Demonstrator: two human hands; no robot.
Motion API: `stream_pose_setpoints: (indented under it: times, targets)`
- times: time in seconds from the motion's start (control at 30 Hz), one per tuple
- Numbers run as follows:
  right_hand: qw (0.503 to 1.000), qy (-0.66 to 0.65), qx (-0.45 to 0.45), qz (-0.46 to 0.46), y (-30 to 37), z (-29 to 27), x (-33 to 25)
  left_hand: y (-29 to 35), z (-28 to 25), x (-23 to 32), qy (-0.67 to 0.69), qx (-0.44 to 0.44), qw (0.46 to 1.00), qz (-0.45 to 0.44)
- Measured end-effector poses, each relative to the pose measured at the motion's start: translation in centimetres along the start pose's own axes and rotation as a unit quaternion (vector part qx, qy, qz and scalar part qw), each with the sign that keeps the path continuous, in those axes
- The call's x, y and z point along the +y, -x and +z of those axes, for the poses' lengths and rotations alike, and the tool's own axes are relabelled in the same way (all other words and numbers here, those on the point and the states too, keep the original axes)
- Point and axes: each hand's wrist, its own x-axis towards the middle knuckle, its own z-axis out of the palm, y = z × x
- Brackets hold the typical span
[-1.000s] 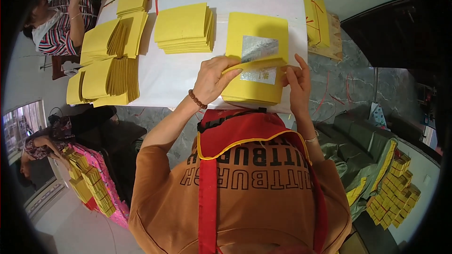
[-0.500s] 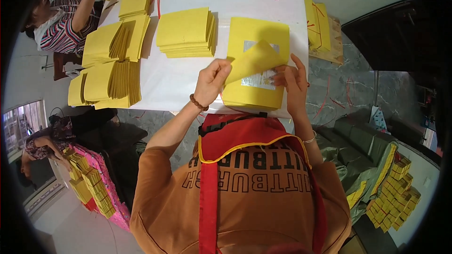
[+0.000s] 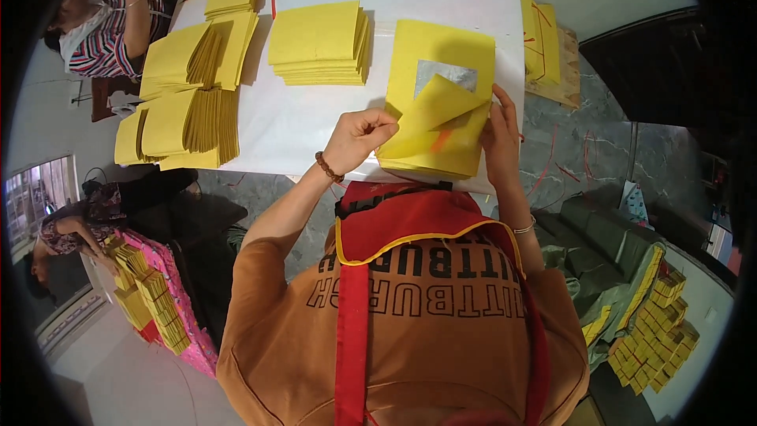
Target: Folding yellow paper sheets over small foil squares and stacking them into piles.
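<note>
A stack of yellow paper sheets [image 3: 400, 51] lies at the near right of the white table, with a silvery rectangle [image 3: 456, 71] on its upper face. Over it, a loose yellow paper sheet [image 3: 441, 114] is partly folded, its pointed corner overlapping the silvery patch. My left hand [image 3: 361, 138] is closed, thumb and fingers pinched at this sheet's left edge. At the right edge of the stack rests my right hand [image 3: 501, 134], its fingers loosely stretched along the paper. Some of its fingertips are hidden by the sheet.
Another yellow stack [image 3: 315, 35] sits left of mine, with folded yellow bundles [image 3: 173, 122] beyond it. A co-worker in a striped top [image 3: 118, 20] is at the far left. More tied bundles lie on a pallet [image 3: 560, 79] at right and in a pile [image 3: 654, 339].
The loose sheet has come down over the lower silvery area, now covered. My right hand has drawn back to the stack's right edge. The view has shifted slightly.
</note>
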Motion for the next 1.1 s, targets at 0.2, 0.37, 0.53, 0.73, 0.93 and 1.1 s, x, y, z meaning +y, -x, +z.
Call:
stream_pose_setpoints:
  times: [0.2, 0.37, 0.53, 0.73, 0.93, 1.1]
  targets:
    - [0.998, 0.049, 0.021, 0.013, -0.1, -0.5, 0.2, -0.3, -0.1, -0.6, 0.01, -0.011, 1.0, -0.01]
    - [0.998, 0.055, 0.005, -0.028, 0.1, -0.3, -0.4, -0.3, 0.3, -0.6, 0.022, 0.037, 0.999, 0.022]
    - [0.992, 0.124, -0.022, -0.016, 0.7, -0.3, -0.9, 0.1, 0.7, 1.8, -0.283, 0.097, 0.907, 0.296]
    - [0.994, 0.11, -0.006, -0.007, 0.5, -0.4, -0.5, 0.4, 1.5, 2.5, -0.422, 0.043, 0.793, 0.438]
    - [0.995, 0.096, 0.018, 0.021, 0.5, -0.9, -0.2, 0.7, 1.9, 1.3, -0.437, 0.023, 0.784, 0.439]
    - [0.994, 0.104, 0.028, 0.032, 0.2, -0.5, -0.5, 0.7, 2.0, 0.8, -0.442, 0.019, 0.782, 0.438]
